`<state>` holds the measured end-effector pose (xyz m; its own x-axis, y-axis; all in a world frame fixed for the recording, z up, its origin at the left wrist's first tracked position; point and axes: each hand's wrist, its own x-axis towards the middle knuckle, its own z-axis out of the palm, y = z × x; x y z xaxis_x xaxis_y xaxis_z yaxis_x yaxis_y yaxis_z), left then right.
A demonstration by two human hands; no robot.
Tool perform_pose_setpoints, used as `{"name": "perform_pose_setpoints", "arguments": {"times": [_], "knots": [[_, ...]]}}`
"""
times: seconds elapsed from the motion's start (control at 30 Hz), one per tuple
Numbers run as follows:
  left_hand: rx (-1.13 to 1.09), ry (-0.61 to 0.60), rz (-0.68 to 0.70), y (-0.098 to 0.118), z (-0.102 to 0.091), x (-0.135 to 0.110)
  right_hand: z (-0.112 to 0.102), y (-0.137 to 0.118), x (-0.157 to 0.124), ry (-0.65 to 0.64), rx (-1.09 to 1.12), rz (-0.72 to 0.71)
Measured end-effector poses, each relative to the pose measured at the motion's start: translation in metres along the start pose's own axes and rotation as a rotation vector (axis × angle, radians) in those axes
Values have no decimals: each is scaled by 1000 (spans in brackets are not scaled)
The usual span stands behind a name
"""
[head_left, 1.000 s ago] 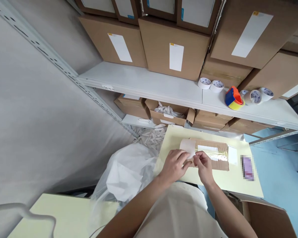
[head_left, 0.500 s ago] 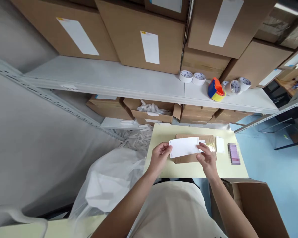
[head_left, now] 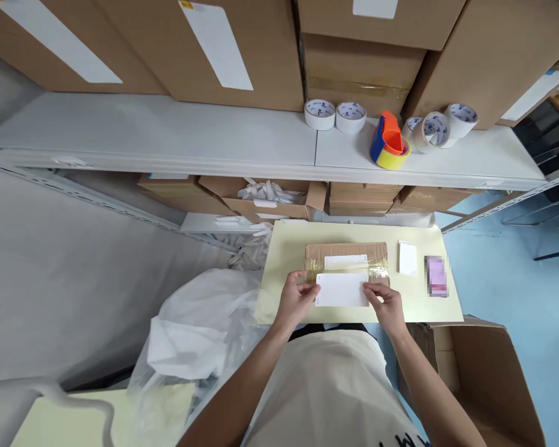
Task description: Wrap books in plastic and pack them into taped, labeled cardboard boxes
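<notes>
A blank-looking white label (head_left: 341, 290) is stretched between my two hands, over the near side of a taped cardboard box (head_left: 314, 253). My left hand (head_left: 297, 299) pinches its left edge between thumb and fingers. At the right edge, my right hand (head_left: 386, 304) pinches it too. On the box's top, a white strip (head_left: 345, 261) shows beyond the label, with shiny clear tape around it. Whether the label touches the box I cannot tell. The box lies on a pale yellow table (head_left: 279, 248).
A white pad (head_left: 407, 257) and a blurred purple item (head_left: 436, 276) lie on the table's right. Tape rolls (head_left: 320, 115) and a tape dispenser (head_left: 390, 143) stand on the grey shelf (head_left: 190, 133). An open carton (head_left: 489, 366) sits at right, plastic bags (head_left: 190, 341) at left.
The label has come nearer my body and lies level, uncovering the white strip on the box. My right hand has closed on the label's right edge. The view has shifted.
</notes>
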<state>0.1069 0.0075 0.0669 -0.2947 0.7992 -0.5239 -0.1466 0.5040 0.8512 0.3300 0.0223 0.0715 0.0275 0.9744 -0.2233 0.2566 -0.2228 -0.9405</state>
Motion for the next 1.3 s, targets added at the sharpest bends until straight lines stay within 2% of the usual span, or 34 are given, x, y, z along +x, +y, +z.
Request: {"name": "perform_pose_setpoints", "arguments": {"times": [0.2, 0.37, 0.6, 0.87, 1.17, 1.3], "knots": [[237, 87, 36, 8, 24, 30, -14, 7, 35, -114, -120, -55], [445, 155, 0, 17, 28, 46, -19, 7, 56, -182, -178, -51], [566, 184, -49, 19, 31, 50, -20, 5, 71, -221, -239, -15], [728, 190, -87, 37, 42, 49, -19, 1, 79, -262, -441, -26], [1140, 136, -40, 51, 41, 58, -19, -9, 85, -319, -780, -146], [1303, 179, 30, 62, 41, 52, -27, -17, 92, -404, -816, -206]]}}
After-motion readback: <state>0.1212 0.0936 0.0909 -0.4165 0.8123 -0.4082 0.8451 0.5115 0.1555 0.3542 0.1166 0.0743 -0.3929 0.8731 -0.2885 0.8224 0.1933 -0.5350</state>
